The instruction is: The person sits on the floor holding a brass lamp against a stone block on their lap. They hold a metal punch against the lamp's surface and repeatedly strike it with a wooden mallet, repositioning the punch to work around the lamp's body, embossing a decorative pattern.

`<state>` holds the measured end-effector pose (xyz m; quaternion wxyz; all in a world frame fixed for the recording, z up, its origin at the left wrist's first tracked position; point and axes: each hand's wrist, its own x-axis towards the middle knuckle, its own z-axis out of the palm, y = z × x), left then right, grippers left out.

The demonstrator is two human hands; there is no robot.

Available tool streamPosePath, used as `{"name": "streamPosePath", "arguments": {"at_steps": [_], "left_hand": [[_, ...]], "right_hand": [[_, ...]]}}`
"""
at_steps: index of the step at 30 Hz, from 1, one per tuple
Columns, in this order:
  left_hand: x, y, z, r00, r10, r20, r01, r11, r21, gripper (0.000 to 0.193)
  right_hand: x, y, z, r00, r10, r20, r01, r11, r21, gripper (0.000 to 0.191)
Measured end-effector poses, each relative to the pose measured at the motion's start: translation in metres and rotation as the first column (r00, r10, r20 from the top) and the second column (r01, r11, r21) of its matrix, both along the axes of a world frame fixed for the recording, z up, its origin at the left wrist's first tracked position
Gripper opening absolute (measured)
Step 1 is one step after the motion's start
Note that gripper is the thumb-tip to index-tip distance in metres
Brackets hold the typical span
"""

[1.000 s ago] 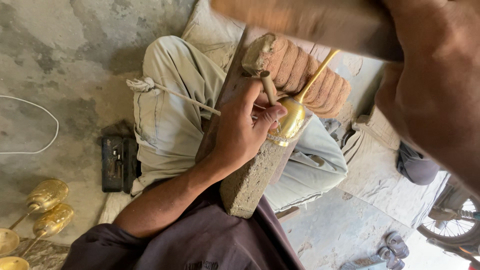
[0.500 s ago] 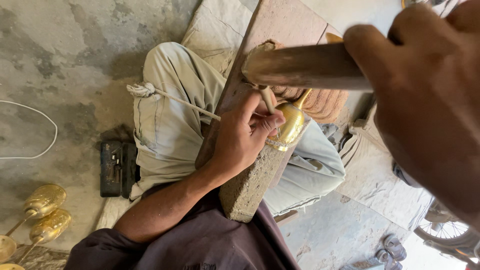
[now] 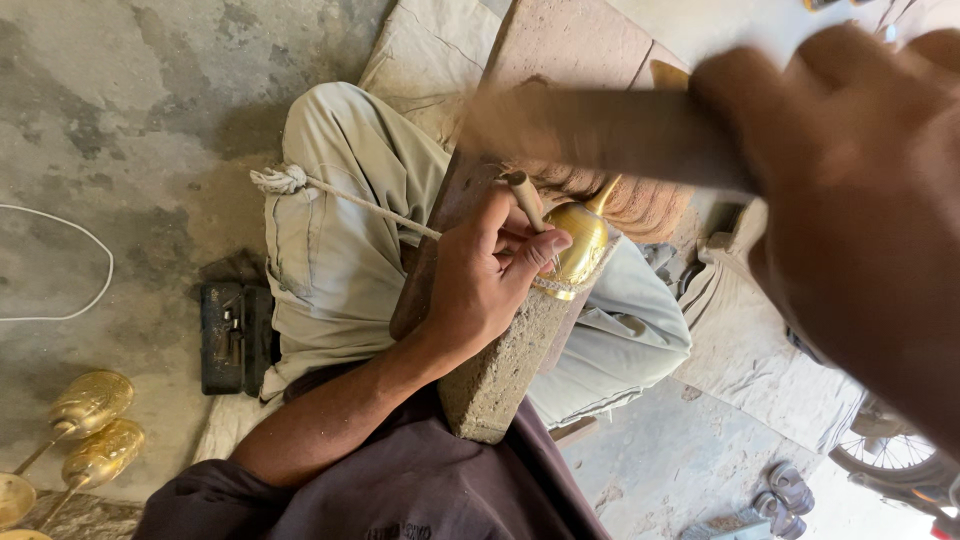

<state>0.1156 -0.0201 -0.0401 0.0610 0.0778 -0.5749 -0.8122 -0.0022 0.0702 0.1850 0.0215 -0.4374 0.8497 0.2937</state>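
Note:
My left hand (image 3: pixel 487 275) is shut on a thin metal punch (image 3: pixel 527 197), its tip resting against a shiny brass goblet-shaped piece (image 3: pixel 581 246). The brass piece lies on the edge of a long stone block (image 3: pixel 497 372) that rests across my lap. My right hand (image 3: pixel 860 210) is close to the camera at the right, shut on a thick wooden mallet (image 3: pixel 600 130), which is blurred and hangs just above the punch. My bare foot (image 3: pixel 640 205) presses on the block behind the brass piece.
Finished brass goblets (image 3: pixel 92 430) lie on the concrete floor at the lower left. A dark tool case (image 3: pixel 236 338) sits beside my leg, and a white cord (image 3: pixel 70 265) curls at the left. Sandals (image 3: pixel 785 488) and a wheel (image 3: pixel 890 465) are at the lower right.
The mallet in my right hand has swung down and toward the punch, from the top of the view to just above it. My left hand stays on the punch and brass piece.

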Motion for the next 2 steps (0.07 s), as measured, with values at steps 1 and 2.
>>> {"name": "streamPosePath", "arguments": {"at_steps": [1,2], "left_hand": [[-0.0008,0.0002,-0.0001,1.000,-0.002,0.025,0.002,1.000,-0.011,0.022],[-0.0008,-0.0002,-0.0003,0.999,-0.004,0.036,0.005,1.000,-0.030,0.023]], "right_hand": [[-0.0017,0.0033,-0.0029,0.999,-0.029,0.039,0.030,0.999,-0.036,0.041],[-0.0033,0.0073,-0.0063,0.995,-0.024,0.093,0.037,0.989,-0.140,0.033]]}}
